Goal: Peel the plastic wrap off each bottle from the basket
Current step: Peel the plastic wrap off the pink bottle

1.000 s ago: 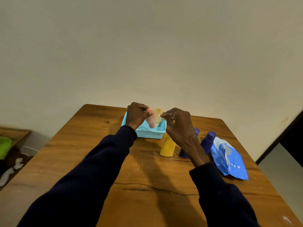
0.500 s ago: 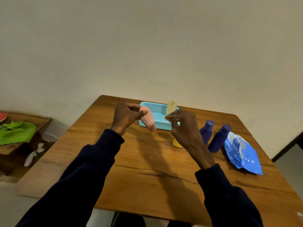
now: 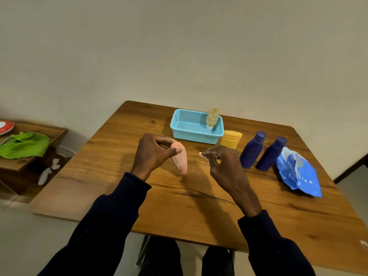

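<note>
Pink bottle (image 3: 180, 159) gripped in my left hand (image 3: 153, 154) over table (image 3: 179, 208). My right hand (image 3: 225, 166) pinching scrap of wrap (image 3: 201, 154) just beside it. Basket (image 3: 191, 135) behind, one wrapped bottle (image 3: 212, 116) standing in it.

We see a brown wooden table (image 3: 199, 206) carrying a light-blue perforated plastic basket (image 3: 196, 136); right of it, a yellow plastic bottle (image 3: 231, 139), two dark-blue plastic bottles (image 3: 252, 150), and a crumpled blue plastic bag (image 3: 298, 176).

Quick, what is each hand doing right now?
Left hand: grips the tapered pink plastic bottle.
Right hand: pinches a small whitish scrap of plastic wrap.
</note>
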